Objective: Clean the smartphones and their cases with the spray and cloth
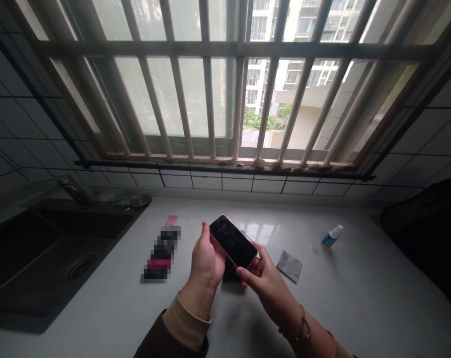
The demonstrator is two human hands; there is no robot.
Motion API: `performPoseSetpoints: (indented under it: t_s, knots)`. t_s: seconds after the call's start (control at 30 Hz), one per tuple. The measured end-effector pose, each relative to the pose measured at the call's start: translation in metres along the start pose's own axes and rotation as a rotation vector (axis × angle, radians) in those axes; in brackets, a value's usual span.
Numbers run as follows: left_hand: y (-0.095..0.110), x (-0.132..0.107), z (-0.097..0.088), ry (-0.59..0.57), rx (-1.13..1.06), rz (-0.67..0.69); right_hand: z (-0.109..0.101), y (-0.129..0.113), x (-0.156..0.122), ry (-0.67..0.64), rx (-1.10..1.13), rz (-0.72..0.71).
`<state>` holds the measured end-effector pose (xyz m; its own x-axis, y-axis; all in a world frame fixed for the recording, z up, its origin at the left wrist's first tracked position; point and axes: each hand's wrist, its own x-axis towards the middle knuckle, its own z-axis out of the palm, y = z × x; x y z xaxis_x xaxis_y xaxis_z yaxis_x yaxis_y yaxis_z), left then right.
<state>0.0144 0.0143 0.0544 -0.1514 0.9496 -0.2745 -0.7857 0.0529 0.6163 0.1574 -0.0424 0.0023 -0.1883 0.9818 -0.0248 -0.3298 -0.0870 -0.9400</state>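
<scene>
A smartphone (234, 242) with a dark screen showing the time 11:40 is held tilted above the counter. My left hand (207, 256) grips its left side, thumb along the upper left edge. My right hand (261, 271) is closed on the lower right end, thumb at the front corner. Beneath the phone lies a dark flat object (231, 275), mostly hidden by the phone and hands. To the right of my right hand is a folded grey cloth (289, 266). A small white spray bottle (332, 237) with a blue and yellow label stands farther right.
At the left is a dark sink (20, 268) with a faucet (74, 191). A blurred-out dark and red item (161, 254) and a small pink piece (171, 220) lie between sink and hands. A black bulky object (430, 233) stands at the right edge. Behind the counter is a barred window (221, 49).
</scene>
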Motion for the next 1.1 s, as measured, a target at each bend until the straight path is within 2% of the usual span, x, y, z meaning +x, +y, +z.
performPoseSetpoints:
  t_s: [0.27, 0.43, 0.63, 0.83, 1.1]
  knots:
    - [0.000, 0.004, -0.005, 0.019, -0.065, -0.028, -0.008, 0.008, -0.002, 0.091, -0.196, -0.119]
    - [0.003, 0.005, -0.006, -0.027, -0.074, 0.003, -0.007, 0.008, 0.000, 0.096, -0.065, -0.114]
    - [0.007, 0.005, -0.011, -0.116, 0.100, 0.012, -0.010, 0.006, 0.001, 0.176, -0.044, -0.134]
    - [0.000, 0.001, -0.011, -0.167, 0.119, -0.051, -0.005, -0.002, 0.002, 0.254, 0.150, -0.081]
    - [-0.010, -0.001, -0.011, -0.193, 0.206, -0.058, -0.005, -0.005, 0.000, 0.233, 0.146, -0.079]
